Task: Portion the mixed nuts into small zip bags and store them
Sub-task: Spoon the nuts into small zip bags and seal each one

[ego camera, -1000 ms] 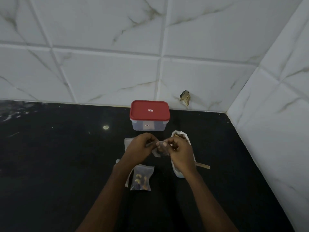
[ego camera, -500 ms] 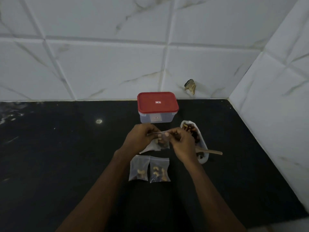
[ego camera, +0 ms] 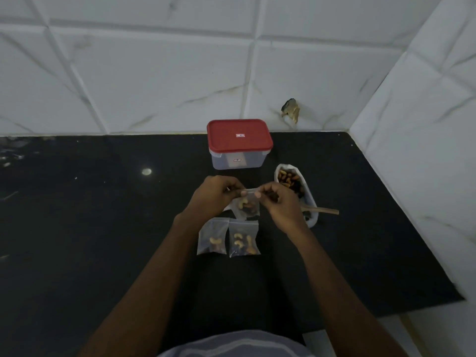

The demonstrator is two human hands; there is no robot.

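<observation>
Single head view here, perched high over the black counter [ego camera: 77,228], facing forward and steeply down into the corner. It's a wide lens, so the back wall [ego camera: 154,73] fills the top and the side wall [ego camera: 425,124] leans in at the right. Forearms rise from the bottom edge, where a shirt [ego camera: 231,343] just clips in. The left hand [ego camera: 213,197] and right hand [ego camera: 280,204] pinch a zip bag [ego camera: 247,207] near frame centre, at arm's reach. The red-lidded box [ego camera: 239,136] sits just beyond.

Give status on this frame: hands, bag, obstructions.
Left hand and right hand both pinching top edge of small clear zip bag of mixed nuts. Two filled clear zip bags flat on black counter. Red-lidded clear plastic box shut; nothing obstructing.
</observation>
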